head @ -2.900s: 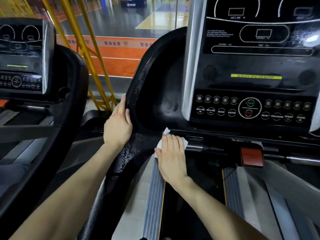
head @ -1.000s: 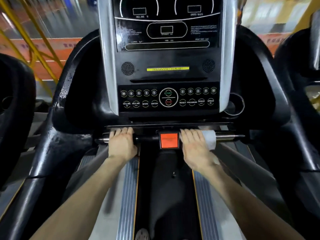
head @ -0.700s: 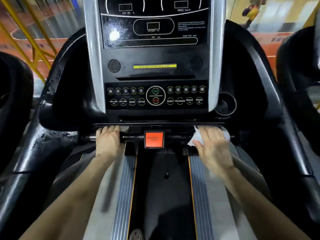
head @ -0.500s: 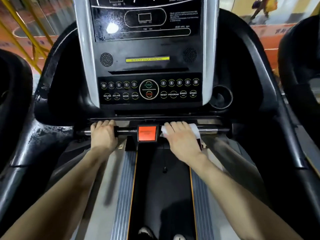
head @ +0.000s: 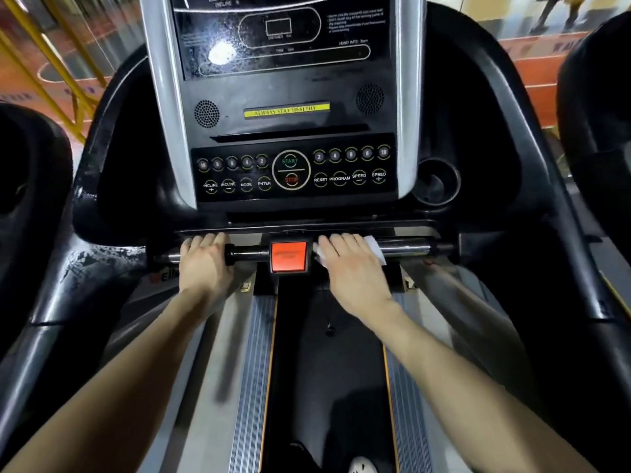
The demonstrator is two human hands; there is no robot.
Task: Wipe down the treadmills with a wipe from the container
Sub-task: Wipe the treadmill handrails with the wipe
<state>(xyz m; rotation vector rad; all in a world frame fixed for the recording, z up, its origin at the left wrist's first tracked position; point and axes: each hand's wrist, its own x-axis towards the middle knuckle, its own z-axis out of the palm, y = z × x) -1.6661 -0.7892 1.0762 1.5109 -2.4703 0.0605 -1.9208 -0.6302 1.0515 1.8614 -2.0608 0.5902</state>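
Note:
I stand on a black treadmill facing its console (head: 293, 172). A chrome handlebar (head: 406, 249) runs across below the console, with an orange-red stop block (head: 289, 257) at its middle. My left hand (head: 204, 264) grips the bar left of the block. My right hand (head: 351, 268) is wrapped over the bar just right of the block, holding a white wipe (head: 374, 247) around it. The wipe sticks out on both sides of the hand. The wipe container is out of sight.
Wet streaks show on the left side rail (head: 82, 264). A round cup holder (head: 437, 180) sits right of the console. Neighbouring treadmills (head: 30, 186) flank both sides. The black belt (head: 327, 370) and grey side strips run below, with my shoes at the bottom edge.
My right hand slid the wipe along the bar, right and then back left next to the stop block. Earlier it wiped near the left rail. The left hand moved from the rail to the bar.

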